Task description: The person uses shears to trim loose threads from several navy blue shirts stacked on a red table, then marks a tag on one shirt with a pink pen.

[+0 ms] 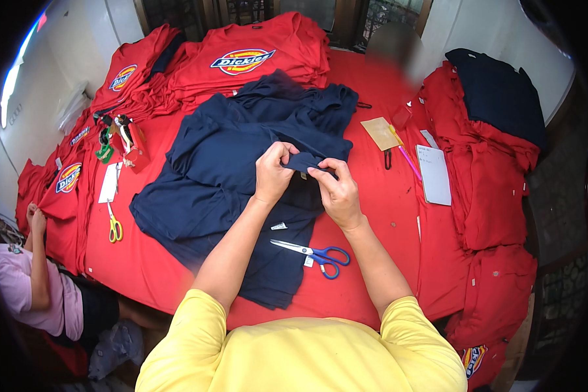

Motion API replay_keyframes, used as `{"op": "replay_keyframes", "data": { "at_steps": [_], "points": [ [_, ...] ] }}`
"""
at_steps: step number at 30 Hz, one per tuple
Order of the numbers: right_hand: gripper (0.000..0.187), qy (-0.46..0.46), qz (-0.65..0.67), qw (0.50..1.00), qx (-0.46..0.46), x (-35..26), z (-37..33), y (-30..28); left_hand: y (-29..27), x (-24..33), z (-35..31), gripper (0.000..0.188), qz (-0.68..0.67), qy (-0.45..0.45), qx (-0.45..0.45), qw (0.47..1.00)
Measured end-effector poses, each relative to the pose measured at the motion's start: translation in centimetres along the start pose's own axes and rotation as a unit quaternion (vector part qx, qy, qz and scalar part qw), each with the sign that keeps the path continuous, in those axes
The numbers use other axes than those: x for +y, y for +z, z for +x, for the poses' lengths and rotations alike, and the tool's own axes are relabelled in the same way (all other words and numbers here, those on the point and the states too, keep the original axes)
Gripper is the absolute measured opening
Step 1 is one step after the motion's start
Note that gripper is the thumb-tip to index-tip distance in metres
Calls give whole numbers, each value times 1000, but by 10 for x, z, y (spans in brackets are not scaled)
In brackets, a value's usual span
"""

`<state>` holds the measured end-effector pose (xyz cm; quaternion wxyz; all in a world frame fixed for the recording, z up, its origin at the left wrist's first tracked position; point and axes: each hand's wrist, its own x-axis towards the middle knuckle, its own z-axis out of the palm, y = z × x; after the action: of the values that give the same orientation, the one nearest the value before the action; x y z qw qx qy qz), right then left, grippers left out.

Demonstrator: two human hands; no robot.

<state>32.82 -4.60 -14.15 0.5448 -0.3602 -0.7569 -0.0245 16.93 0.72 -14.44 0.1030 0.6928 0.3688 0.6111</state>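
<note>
Dark navy garments [222, 144] lie in a loose pile across the middle of the red-covered table. Over that pile, my left hand [274, 172] pinches a raised edge of navy fabric [300, 161]. My right hand [337, 193] grips the same edge a little to the right, thumb and fingers closed on it. Blue-handled scissors [313, 254] rest partly on the pile near me, their blades pointing left. A small white label [279, 226] shows on the navy cloth between my forearms.
Red printed shirts [255, 62] are stacked at the back. More folded red garments [483, 176] stand at right, topped by navy ones [500, 91]. Yellow scissors [115, 225] and a red tape dispenser [132, 144] lie left; a notepad [434, 173] lies right. A co-worker in pink [42, 287] handles a red shirt.
</note>
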Motion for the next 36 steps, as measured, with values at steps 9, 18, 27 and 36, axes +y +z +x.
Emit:
{"op": "replay_keyframes", "data": {
  "at_steps": [9, 18, 27, 36],
  "points": [
    [19, 16, 25, 1000, -5, 1, -4, -2, -3, 11, 0, 32, 31, 39, 3, 999],
    [13, 76, 168, 982, 31, -4, 6, 0, -7, 20, 1, 15, -38, -22, -25, 999],
    [12, 375, 521, 767, 23, 20, 16, 9, -22, 7, 8, 15, -465, -413, -201, 757],
    [11, 375, 514, 771, 38, 22, 13, 11, -12, 14, 7, 15, -468, -447, -148, 748]
  ]
}}
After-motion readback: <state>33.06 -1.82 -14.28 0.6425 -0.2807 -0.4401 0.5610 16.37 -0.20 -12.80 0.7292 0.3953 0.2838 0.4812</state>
